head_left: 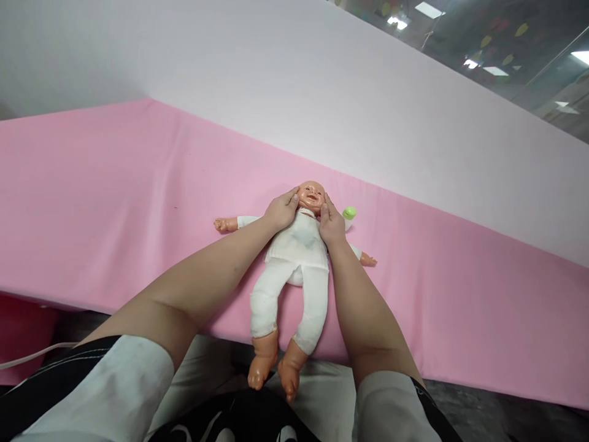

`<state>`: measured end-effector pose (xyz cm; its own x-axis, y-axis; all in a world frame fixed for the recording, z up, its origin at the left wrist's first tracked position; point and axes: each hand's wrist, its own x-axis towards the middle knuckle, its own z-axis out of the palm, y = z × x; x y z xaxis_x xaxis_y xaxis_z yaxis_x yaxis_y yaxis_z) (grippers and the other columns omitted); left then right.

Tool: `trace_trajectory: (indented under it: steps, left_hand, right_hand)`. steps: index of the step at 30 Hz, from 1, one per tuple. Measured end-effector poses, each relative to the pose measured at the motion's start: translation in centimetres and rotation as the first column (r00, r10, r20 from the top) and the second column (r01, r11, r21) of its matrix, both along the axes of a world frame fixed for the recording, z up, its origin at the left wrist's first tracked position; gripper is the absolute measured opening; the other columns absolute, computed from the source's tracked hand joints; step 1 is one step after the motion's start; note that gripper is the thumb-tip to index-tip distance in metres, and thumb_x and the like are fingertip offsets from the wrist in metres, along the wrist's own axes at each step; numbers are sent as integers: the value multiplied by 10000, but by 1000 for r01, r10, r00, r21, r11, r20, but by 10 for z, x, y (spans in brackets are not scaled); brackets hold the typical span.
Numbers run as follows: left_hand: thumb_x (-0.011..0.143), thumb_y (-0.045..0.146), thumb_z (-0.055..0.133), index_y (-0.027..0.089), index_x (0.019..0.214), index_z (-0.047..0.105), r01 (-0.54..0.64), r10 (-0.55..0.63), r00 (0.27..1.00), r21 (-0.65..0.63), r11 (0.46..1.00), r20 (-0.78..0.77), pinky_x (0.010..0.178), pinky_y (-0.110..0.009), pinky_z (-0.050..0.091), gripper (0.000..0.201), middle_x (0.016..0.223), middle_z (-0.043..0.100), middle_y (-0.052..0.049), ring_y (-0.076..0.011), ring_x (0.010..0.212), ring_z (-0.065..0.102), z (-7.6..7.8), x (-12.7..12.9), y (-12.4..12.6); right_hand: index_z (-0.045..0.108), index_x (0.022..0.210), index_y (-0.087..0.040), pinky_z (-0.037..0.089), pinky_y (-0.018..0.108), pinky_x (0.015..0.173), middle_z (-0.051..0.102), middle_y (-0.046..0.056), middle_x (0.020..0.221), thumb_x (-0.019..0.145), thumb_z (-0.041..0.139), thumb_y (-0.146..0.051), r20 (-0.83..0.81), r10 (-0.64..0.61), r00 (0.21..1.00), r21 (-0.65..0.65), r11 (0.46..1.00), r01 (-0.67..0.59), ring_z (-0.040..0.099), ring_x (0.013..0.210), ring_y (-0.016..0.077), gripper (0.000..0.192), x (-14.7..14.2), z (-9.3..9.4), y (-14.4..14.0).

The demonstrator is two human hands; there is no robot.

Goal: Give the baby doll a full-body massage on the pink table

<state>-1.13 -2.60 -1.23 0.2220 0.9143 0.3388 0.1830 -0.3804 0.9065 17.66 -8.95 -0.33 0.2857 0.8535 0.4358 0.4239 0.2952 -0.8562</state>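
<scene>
Doll point(298, 245), one, two hands' fingers point(289, 199) on its cheeks, one green-capped bottle point(349, 213)

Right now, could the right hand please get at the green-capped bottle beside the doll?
Probably yes: the right hand rests at the doll's cheek, and the bottle lies just beyond it with nothing between.

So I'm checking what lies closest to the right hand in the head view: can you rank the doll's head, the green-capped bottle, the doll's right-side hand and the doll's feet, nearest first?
1. Doll's head: touched by the right hand, on its left.
2. Green-capped bottle: just right of it.
3. Doll's hand: lower right, on the pink sheet.
4. Doll's feet: far below, over the sheet's edge.
</scene>
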Motion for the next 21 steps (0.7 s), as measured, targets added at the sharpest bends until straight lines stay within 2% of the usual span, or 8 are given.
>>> trace_trajectory:
  steps: [2,6,10,14,18,21]
  left_hand:
    - [1042,580,512,188,1583,552,7,-7,1000,0,1000,-7,1299,-397,311,669,1618,560,-116,-285,1535,487,3,-1,-3]
    - [908,589,712,217,1616,501,52,-51,997,20,998,-64,1235,-439,404,827,1584,595,-115,-344,1445,571,11,-4,-9]
    - [893,495,732,264,1575,550,112,-109,992,41,993,-62,1152,-419,487,742,1516,655,-75,-333,1352,642,15,-4,-10]
    - [921,511,699,264,1572,557,119,-113,989,57,991,-96,1167,-431,477,710,1488,681,-67,-336,1364,637,16,-4,-9]
    - [945,556,660,251,1605,523,64,-56,983,41,997,-177,1191,-437,466,739,1519,661,-65,-328,1393,620,14,-4,-7]
    - [963,575,635,228,1625,498,54,-49,984,29,998,-169,1217,-423,451,760,1558,627,-69,-317,1427,597,10,-4,-3]
  right_hand:
    - [651,1460,-296,411,506,1275,743,54,1386,926,717,-632,-20,-12,1000,-26,1000,11,634,1400,282,634,-2,1,-2]
    - [619,1476,-327,422,590,1241,792,50,1206,771,879,-618,-43,-18,999,-111,994,13,709,1255,312,806,-5,6,-5]
    - [582,1511,-306,441,583,1225,778,70,1220,699,920,-645,22,-54,998,-151,987,57,718,1208,309,943,-7,9,-7]
    - [566,1539,-277,481,576,1187,772,97,1265,760,851,-702,143,-113,983,-139,981,133,719,1201,321,933,-7,8,-6]
    - [542,1574,-247,553,537,1115,777,113,1292,880,740,-691,253,-122,960,-125,980,158,746,1175,320,848,-5,7,-5]
    - [540,1584,-229,570,495,1104,750,117,1371,973,625,-665,287,-120,950,-99,983,154,741,1217,308,755,-3,6,-4]
